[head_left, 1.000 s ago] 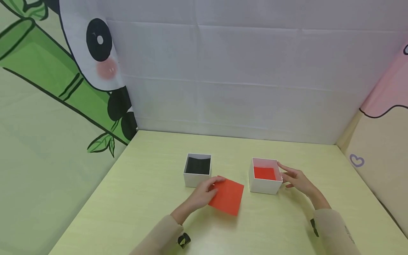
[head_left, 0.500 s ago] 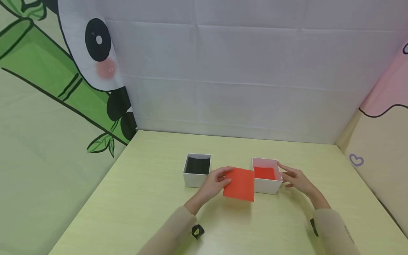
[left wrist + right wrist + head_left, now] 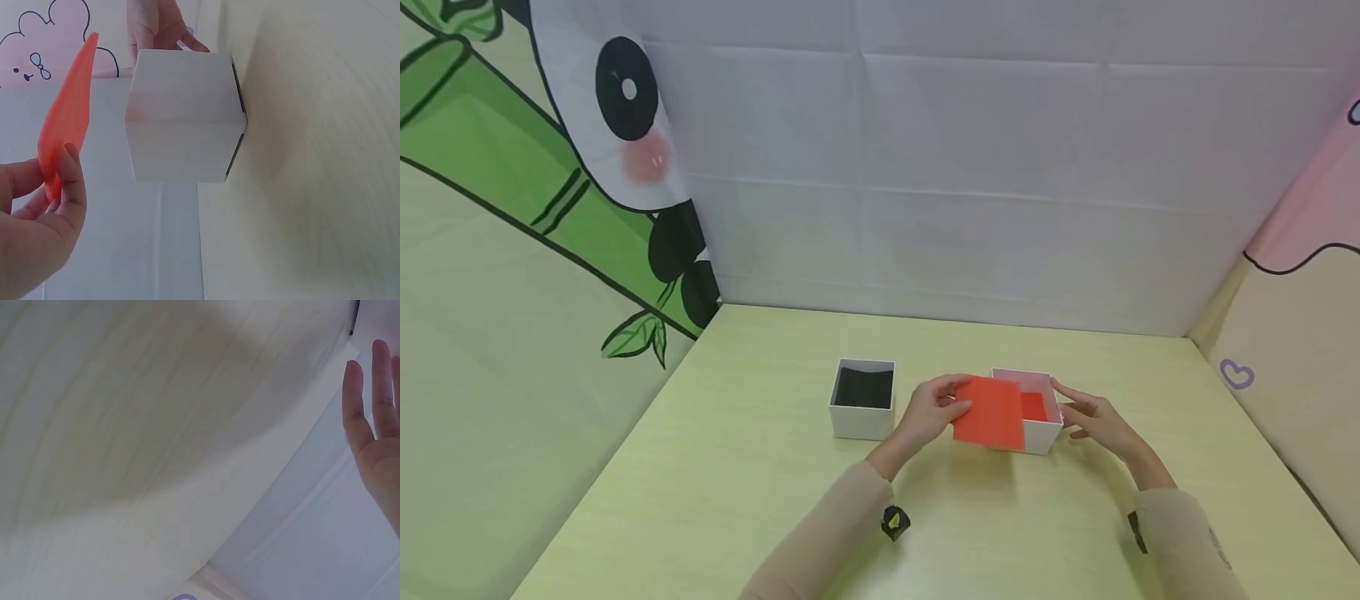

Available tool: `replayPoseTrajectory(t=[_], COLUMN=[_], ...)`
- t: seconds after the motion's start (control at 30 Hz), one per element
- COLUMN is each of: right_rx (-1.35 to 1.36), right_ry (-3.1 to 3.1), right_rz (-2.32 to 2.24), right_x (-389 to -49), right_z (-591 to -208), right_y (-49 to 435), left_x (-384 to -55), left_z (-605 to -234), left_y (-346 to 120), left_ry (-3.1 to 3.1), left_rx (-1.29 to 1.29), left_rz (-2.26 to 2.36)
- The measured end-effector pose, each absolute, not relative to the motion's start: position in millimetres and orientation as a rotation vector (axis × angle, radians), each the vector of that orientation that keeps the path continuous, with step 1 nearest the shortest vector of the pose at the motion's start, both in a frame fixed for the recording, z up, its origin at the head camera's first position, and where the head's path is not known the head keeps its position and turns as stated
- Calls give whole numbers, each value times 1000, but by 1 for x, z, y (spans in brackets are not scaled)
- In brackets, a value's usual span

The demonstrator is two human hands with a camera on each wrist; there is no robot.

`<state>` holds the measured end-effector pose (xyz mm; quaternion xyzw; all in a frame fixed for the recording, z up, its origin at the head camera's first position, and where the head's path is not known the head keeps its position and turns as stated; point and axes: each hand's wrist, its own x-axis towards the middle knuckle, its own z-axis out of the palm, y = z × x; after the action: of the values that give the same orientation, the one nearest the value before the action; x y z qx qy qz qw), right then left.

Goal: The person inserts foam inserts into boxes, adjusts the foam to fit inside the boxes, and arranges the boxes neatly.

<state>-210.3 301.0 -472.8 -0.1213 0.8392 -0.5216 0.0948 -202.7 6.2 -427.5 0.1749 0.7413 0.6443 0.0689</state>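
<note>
My left hand (image 3: pixel 931 410) pinches a red square sheet (image 3: pixel 992 414), thin like paper, at its left edge. In the head view the sheet is held up and overlaps the front left part of a white open-topped box (image 3: pixel 1045 436). Red paper (image 3: pixel 1034 407) lies inside that box. Seen from the left wrist, thumb and fingers grip the slightly bent sheet (image 3: pixel 67 119), apart from the box (image 3: pixel 181 119). At the box's right side is my right hand (image 3: pixel 1101 423), its fingers extended and touching the wall near the rim. The right wrist view shows those fingers straight (image 3: pixel 353 394).
Left of my left hand stands a second white open box (image 3: pixel 861 423) with black sheets (image 3: pixel 864 389) in it. Both boxes are on a pale yellow table (image 3: pixel 700 500). A white cloth wall (image 3: pixel 962 183) rises behind, with printed panels at both sides.
My left hand has carried the red sheet right and away from me, from beside the boxes' gap to over the right box's front left part. My right hand stays at the box.
</note>
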Motion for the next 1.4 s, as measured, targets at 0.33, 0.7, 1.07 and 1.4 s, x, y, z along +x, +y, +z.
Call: replayPoseTrajectory(t=[0.33,0.7,1.07,1.4], right_rx=[-376,-354,-364,-374], right_ry=[2466,2458,2450,2440], right_rz=[-1561,-1577,-1588,-1588], right_x=[-210,-209,-209,-213], right_z=[-473,-472,-470,-468], right_y=[302,300,302,307], left_x=[-218,-235,-248,-252], left_z=[-427,-423,-428,-431], left_y=[28,47,63,76], left_ry=[2311,2492,2587,2631], left_rx=[445,487,553,538], left_rz=[1929,1710,1513,1413])
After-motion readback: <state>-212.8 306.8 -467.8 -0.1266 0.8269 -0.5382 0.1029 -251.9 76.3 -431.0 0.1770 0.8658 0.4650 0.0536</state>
